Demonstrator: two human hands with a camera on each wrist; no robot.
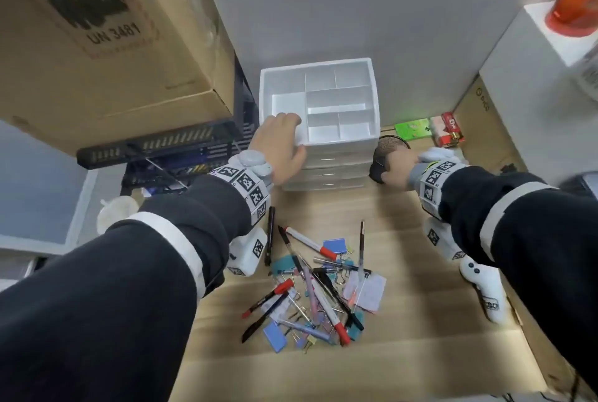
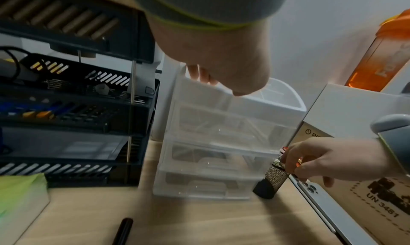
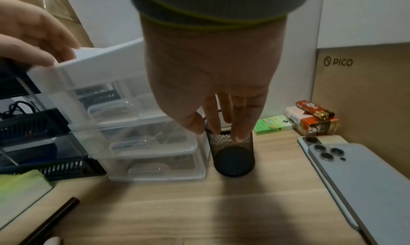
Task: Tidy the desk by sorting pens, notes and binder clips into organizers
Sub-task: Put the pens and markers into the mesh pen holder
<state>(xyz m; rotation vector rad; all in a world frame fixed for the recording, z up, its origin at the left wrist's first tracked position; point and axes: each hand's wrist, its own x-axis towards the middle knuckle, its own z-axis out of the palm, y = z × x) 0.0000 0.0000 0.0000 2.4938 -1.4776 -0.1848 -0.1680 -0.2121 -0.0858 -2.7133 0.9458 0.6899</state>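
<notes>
A white drawer organizer (image 1: 343,142) with a divided top tray stands at the back of the desk. My left hand (image 1: 291,136) grips its front-left corner, fingers over the rim (image 2: 199,83) and thumb on the front. Just right of it stands a black mesh pen cup (image 3: 233,157). My right hand (image 3: 221,124) holds the cup's rim from above, and in the head view it hides most of the pen cup (image 1: 390,144). Near the front of the desk lies a mixed pile of pens, binder clips and notes (image 1: 317,285).
A black stacked letter tray (image 1: 168,149) under a cardboard box (image 1: 97,29) stands to the left. Two phones (image 3: 355,187) lie to the right. Small green and red boxes (image 1: 427,131) sit at the back right. A black pen (image 1: 269,233) lies apart from the pile.
</notes>
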